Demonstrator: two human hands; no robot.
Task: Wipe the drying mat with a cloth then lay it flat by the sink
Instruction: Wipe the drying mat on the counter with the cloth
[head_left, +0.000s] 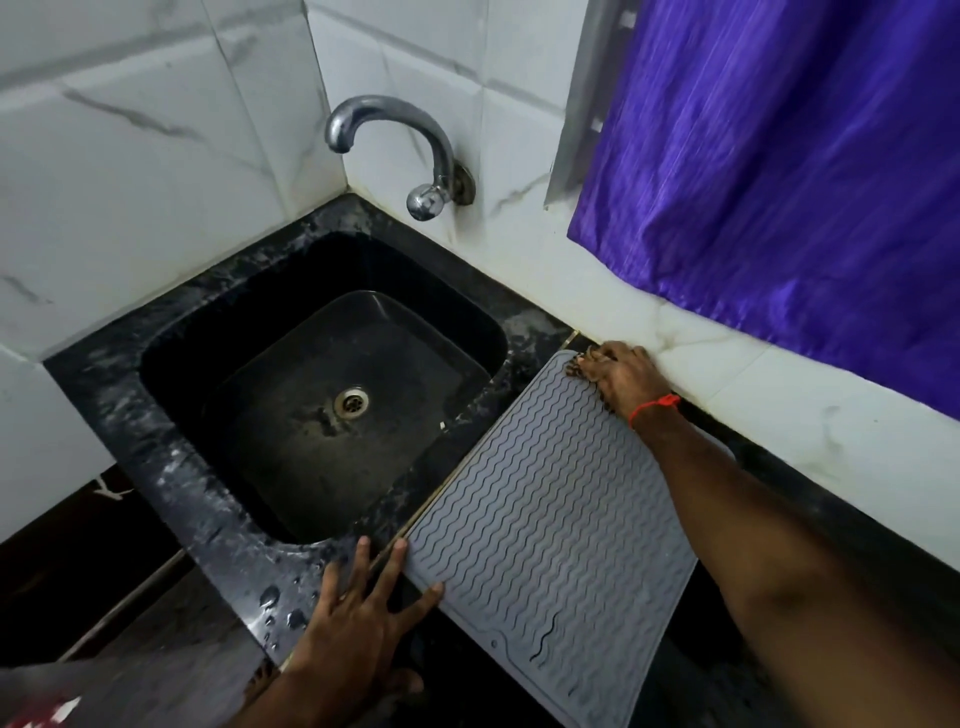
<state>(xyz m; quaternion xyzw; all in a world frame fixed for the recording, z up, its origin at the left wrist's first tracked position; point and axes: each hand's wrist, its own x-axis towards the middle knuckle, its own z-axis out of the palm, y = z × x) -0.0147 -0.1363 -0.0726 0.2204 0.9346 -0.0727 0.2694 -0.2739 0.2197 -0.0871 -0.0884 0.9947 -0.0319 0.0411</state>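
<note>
A grey ribbed drying mat (545, 530) lies on the black counter just right of the black sink (322, 395), its near end reaching past the counter's front edge. My right hand (621, 376) rests on the mat's far corner by the wall, fingers bent down onto it. With straight, spread fingers my left hand (363, 608) touches the mat's near left edge. No cloth is in view.
A chrome tap (395, 150) sticks out of the tiled wall above the sink. A purple curtain (795, 171) hangs at the right over the white ledge. Water drops (283, 610) lie on the wet counter front near my left hand.
</note>
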